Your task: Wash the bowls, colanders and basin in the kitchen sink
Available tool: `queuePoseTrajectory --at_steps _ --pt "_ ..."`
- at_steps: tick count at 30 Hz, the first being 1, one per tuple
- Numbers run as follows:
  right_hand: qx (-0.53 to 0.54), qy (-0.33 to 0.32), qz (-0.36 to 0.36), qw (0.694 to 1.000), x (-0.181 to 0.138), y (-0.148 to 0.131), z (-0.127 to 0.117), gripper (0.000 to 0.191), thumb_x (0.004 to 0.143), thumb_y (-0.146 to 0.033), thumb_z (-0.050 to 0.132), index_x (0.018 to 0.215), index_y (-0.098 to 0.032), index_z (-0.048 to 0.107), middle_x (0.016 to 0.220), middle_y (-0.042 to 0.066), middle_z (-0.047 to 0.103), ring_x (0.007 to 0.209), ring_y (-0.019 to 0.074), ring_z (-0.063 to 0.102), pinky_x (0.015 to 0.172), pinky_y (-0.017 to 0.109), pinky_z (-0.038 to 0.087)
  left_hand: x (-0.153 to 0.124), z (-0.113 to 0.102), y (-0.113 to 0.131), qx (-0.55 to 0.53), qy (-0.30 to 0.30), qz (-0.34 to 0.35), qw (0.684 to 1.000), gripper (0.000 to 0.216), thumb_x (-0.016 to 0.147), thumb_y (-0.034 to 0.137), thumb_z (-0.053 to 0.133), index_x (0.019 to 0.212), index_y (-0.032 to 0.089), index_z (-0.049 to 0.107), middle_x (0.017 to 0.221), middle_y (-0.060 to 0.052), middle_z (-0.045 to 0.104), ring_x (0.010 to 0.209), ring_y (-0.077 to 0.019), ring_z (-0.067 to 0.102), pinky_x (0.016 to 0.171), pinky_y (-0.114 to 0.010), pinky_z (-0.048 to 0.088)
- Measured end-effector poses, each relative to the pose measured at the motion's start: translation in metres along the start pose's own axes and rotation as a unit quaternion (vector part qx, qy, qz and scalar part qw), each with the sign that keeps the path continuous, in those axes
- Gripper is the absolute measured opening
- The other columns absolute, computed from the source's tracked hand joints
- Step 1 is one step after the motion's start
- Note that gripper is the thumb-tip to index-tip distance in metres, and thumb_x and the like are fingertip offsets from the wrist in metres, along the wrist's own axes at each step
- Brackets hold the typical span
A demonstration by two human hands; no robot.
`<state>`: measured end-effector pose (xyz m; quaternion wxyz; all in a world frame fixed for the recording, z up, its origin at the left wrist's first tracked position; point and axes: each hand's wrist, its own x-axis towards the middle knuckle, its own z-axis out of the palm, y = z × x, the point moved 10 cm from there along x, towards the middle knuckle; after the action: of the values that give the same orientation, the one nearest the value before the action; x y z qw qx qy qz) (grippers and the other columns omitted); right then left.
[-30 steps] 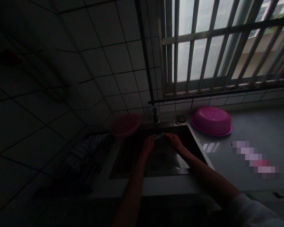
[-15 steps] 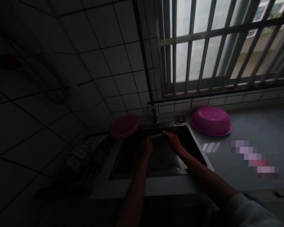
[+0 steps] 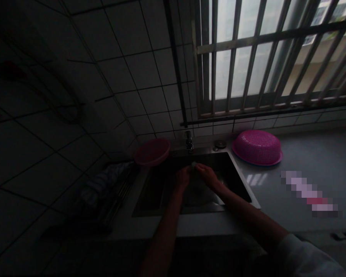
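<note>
Both hands are over the steel sink [image 3: 242, 177], close together below the tap [image 3: 189, 142]. My left hand [image 3: 183, 177] is closed around one end of a slim, pale object, mostly hidden now by the fingers. My right hand [image 3: 206, 174] is closed around a small, pale, soft-looking piece [image 3: 193, 164], which pokes out at its fingertips against the left hand. The dim light hides exactly what kind of things these are.
A pink basin [image 3: 152, 152] stands at the sink's back left corner. Right of the sink, a pink mesh basket [image 3: 257, 148] lies upside down on the counter [image 3: 311, 154]. A striped cloth [image 3: 99, 182] lies at the left, by a dark rack [image 3: 121, 198].
My hands have come together; the left moved right and the right moved slightly left and down. The slim pale object that showed between them is now mostly covered.
</note>
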<state>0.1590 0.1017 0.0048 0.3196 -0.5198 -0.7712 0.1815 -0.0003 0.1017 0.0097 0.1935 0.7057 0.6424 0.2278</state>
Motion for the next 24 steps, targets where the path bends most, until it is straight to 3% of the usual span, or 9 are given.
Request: queuePoseTrajectory --at_steps 3,7,9,14,16,21,24 --pt "0.002 -0.001 -0.019 1.0 0.004 -0.003 0.002 0.034 0.1 -0.015 0.048 0.117 -0.025 0.076 0.119 0.005 0.079 0.105 0.0198 0.071 0.091 0.025 0.052 0.0 -0.003 -0.003 -0.006 0.013 -0.008 1.0 0.037 0.108 0.023 0.049 0.136 0.03 0.073 0.136 -0.005 0.077 0.126 -0.022 0.071 0.109 -0.032 0.049" --pt "-0.037 0.042 0.076 0.995 0.001 0.038 -0.028 0.034 0.101 -0.013 0.045 0.116 -0.021 0.075 0.106 0.008 0.08 0.093 0.0221 0.073 0.079 0.026 0.049 0.0 -0.031 -0.036 -0.032 0.102 -0.091 0.99 0.037 0.109 0.025 0.047 0.136 0.023 0.072 0.135 -0.011 0.076 0.126 -0.0234 0.071 0.107 -0.034 0.052" --pt "-0.058 0.047 0.099 0.992 -0.003 0.044 -0.032 0.034 0.101 -0.013 0.045 0.118 -0.021 0.074 0.106 0.009 0.08 0.092 0.022 0.073 0.078 0.026 0.048 0.001 -0.031 -0.039 -0.032 0.111 -0.101 0.988 0.036 0.109 0.025 0.047 0.136 0.022 0.072 0.136 -0.012 0.076 0.126 -0.0242 0.071 0.107 -0.035 0.052" --pt "-0.048 -0.003 -0.013 0.999 0.001 -0.007 0.004 0.031 0.101 -0.013 0.047 0.114 -0.021 0.074 0.119 0.009 0.078 0.102 0.02 0.071 0.088 0.024 0.048 0.003 0.003 -0.007 -0.015 0.019 -0.015 1.0 0.037 0.104 0.015 0.054 0.131 0.029 0.074 0.136 -0.006 0.077 0.126 -0.0212 0.071 0.109 -0.031 0.05" --pt "-0.041 -0.018 -0.028 0.999 0.004 -0.014 0.009 0.031 0.101 -0.014 0.047 0.113 -0.02 0.075 0.117 0.008 0.078 0.1 0.0201 0.071 0.087 0.024 0.049 0.003 0.005 -0.006 -0.026 0.01 -0.002 1.0 0.037 0.104 0.015 0.053 0.131 0.028 0.075 0.136 -0.006 0.077 0.126 -0.0211 0.071 0.11 -0.03 0.05" --pt "-0.071 0.043 0.108 0.991 0.002 0.046 -0.035 0.036 0.103 -0.015 0.046 0.125 -0.022 0.072 0.109 0.01 0.08 0.097 0.0228 0.074 0.078 0.026 0.047 0.003 -0.025 -0.04 -0.075 0.106 -0.081 0.988 0.035 0.109 0.025 0.049 0.135 0.022 0.072 0.135 -0.011 0.076 0.125 -0.0225 0.071 0.106 -0.033 0.054" --pt "-0.09 0.046 0.134 0.986 -0.002 0.063 -0.044 0.035 0.104 -0.014 0.044 0.126 -0.022 0.071 0.109 0.01 0.08 0.099 0.0232 0.075 0.077 0.026 0.047 0.002 -0.027 -0.032 -0.063 0.124 -0.057 0.989 0.036 0.107 0.023 0.053 0.14 0.023 0.069 0.14 -0.011 0.074 0.129 -0.0227 0.069 0.111 -0.036 0.052"
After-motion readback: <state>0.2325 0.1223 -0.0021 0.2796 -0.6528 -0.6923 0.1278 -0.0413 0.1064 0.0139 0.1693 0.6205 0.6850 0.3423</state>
